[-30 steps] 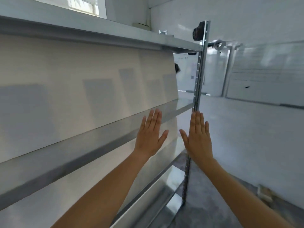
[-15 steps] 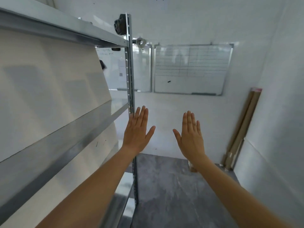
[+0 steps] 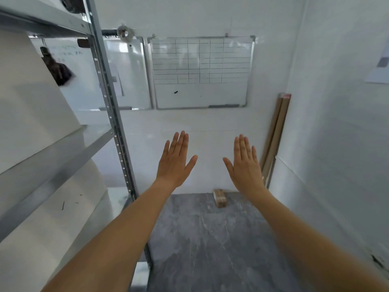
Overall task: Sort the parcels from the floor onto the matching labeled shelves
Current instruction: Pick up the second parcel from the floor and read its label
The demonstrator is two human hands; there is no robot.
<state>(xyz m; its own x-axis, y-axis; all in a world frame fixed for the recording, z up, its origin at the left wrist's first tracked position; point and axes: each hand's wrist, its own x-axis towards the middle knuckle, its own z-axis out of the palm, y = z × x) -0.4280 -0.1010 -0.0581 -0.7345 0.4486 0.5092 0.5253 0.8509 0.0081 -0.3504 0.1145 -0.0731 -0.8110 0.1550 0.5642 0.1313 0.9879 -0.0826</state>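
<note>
Both arms are stretched out in front of me at chest height. My left hand (image 3: 175, 162) is flat, fingers extended, holding nothing. My right hand (image 3: 245, 165) mirrors it, flat and holding nothing, about a hand's width away. A metal shelving unit (image 3: 114, 114) stands at the left, with bare grey shelves seen edge-on. One small brown taped parcel (image 3: 219, 198) lies on the grey floor against the far wall, below and between my hands. I cannot make out any shelf labels.
Two whiteboards (image 3: 200, 72) hang on the far white wall. Long cardboard tubes (image 3: 273, 140) lean in the right corner. The grey marbled floor (image 3: 200, 245) runs between the shelving and the right wall. A dark object (image 3: 60, 71) hangs behind the shelving.
My view has swung to the right, from the shelf fronts to the far wall and floor. Both hands stayed flat and apart. The parcel on the floor has come into view.
</note>
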